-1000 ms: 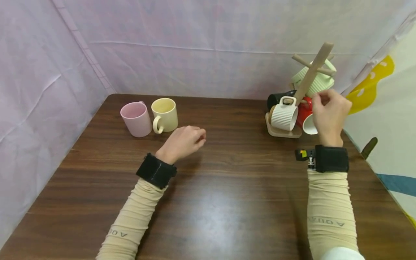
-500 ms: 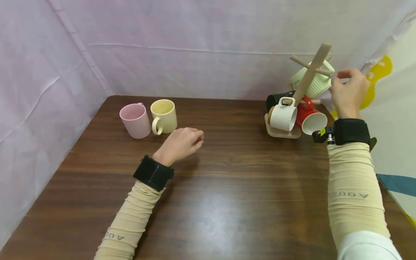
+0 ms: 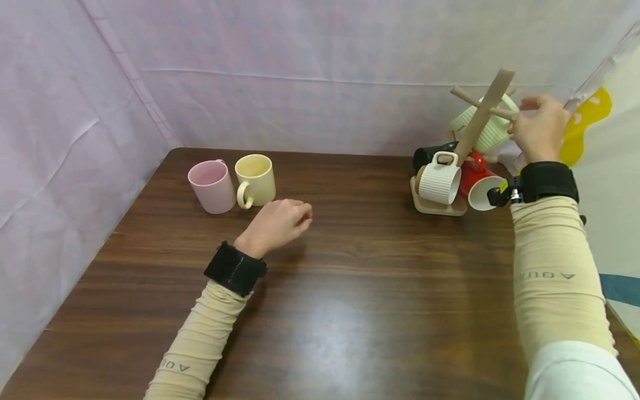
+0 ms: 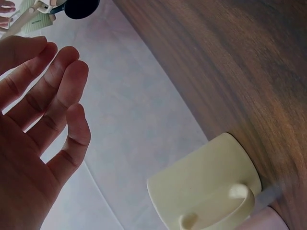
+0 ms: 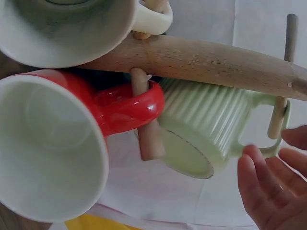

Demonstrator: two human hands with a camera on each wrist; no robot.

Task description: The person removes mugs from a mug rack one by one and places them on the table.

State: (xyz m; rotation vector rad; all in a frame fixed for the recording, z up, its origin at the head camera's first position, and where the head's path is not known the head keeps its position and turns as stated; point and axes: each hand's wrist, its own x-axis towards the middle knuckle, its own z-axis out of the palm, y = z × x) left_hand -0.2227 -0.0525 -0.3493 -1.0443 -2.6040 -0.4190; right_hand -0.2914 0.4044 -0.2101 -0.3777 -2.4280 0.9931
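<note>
In the head view my left hand [image 3: 274,226] hovers over the table, fingers loosely bent and holding nothing. A yellow mug [image 3: 256,180] stands just behind it, beside a pink mug [image 3: 212,186]. My right hand [image 3: 540,126] is raised at the wooden mug tree [image 3: 482,119] on the right. Its fingertips are right at the handle of a pale green ribbed mug [image 5: 201,120], which hangs by that handle on an upper peg. Below it, a red mug [image 5: 125,112] with a white inside hangs from a lower peg, close to my right wrist.
A white ribbed mug [image 3: 439,183] hangs at the front of the mug tree, with a black mug [image 3: 425,155] behind it. Light cloth walls [image 3: 320,111] stand behind the table [image 3: 340,266]. A yellow shape [image 3: 582,125] marks the cloth on the right.
My right hand has moved right and up, from in front of the red mug to the pale green mug's handle. My left hand has barely moved.
</note>
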